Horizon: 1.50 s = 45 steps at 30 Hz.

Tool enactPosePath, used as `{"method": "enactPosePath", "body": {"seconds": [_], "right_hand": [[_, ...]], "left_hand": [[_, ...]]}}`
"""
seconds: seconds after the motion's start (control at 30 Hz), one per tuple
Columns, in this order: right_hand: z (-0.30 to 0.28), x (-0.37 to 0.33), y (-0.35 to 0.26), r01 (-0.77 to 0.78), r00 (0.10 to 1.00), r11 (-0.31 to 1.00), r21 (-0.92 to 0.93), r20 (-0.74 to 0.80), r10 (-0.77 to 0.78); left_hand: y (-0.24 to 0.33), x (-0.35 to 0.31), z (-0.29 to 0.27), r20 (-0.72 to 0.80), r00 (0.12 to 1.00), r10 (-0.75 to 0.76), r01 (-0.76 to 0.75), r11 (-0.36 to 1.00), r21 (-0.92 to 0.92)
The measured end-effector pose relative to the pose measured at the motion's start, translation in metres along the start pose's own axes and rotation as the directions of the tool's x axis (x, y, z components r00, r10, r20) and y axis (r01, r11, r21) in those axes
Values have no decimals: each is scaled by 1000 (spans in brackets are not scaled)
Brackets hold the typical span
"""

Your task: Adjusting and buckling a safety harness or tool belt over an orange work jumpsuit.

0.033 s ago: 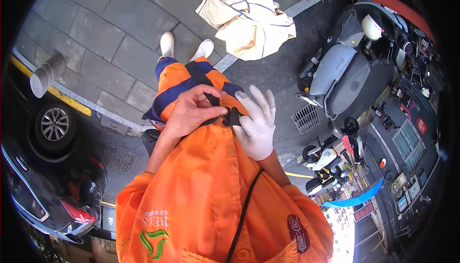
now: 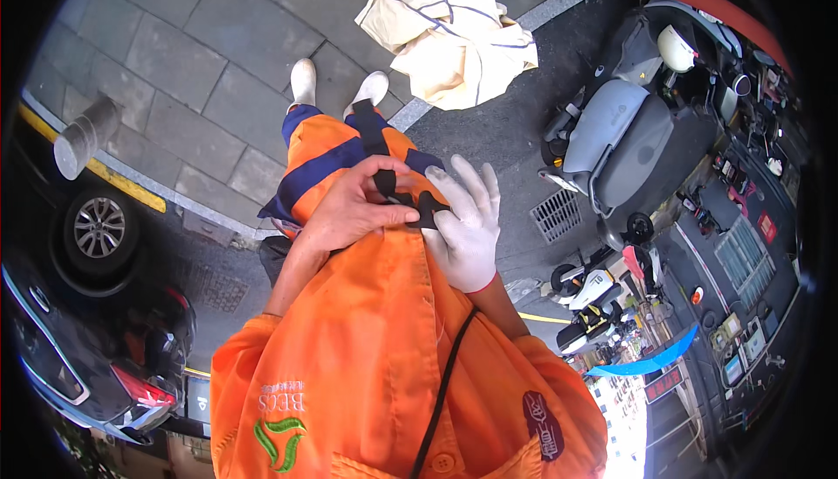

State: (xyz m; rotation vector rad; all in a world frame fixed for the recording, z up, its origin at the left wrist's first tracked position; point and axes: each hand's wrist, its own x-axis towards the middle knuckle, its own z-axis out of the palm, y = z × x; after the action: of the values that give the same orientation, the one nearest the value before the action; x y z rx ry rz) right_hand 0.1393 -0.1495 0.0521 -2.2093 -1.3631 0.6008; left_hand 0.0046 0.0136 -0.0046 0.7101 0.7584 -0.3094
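Observation:
My bare left hand (image 2: 345, 208) is at the waist of my orange jacket (image 2: 375, 304), its thumb and fingers closed on a black strap (image 2: 373, 130). From there, a free length of strap hangs over my orange trousers with dark blue bands. My right hand (image 2: 469, 226) wears a white glove. Its thumb and forefinger pinch another black piece of the strap (image 2: 424, 210), and the other fingers stretch out. Between the hands the strap's two parts come close together; whether they are joined is hidden by the fingers.
Ahead, a cream cloth bundle (image 2: 458, 42) with dark stripes lies by the kerb. A grey scooter (image 2: 611, 143) stands to the right, near a drain grate (image 2: 557, 217). Left are a stone bollard (image 2: 83, 138) and a dark car (image 2: 78, 322). White boots (image 2: 303, 82) are on my feet.
The hanging strap end has swung slightly right and lies straighter. My left thumb has shifted a little downward in the picture, and the black piece between the hands has turned. The right hand barely moved.

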Motion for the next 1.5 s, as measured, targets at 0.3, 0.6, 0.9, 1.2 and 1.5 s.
{"method": "enactPosePath", "body": {"seconds": [0.3, 0.6, 0.9, 1.2, 1.5], "right_hand": [[4, -1, 0, -37, 999, 999, 0, -26, 37], [6, 6, 0, -65, 994, 998, -18, 82, 66], [11, 19, -4, -44, 982, 998, 35, 184, 37], [1, 6, 3, -45, 994, 989, -144, 92, 58], [-11, -5, 9, -124, 969, 959, -255, 175, 172]], "left_hand": [[7, 1, -3, 17, 1000, 13, -9, 980, -198], [2, 1, 8, 20, 977, 211, -204, 962, -180], [10, -1, 8, 92, 979, 184, -176, 980, -92], [8, -15, -9, -133, 979, 154, -181, 958, -223], [-11, -37, -18, -209, 975, 79, -137, 951, -278]]}}
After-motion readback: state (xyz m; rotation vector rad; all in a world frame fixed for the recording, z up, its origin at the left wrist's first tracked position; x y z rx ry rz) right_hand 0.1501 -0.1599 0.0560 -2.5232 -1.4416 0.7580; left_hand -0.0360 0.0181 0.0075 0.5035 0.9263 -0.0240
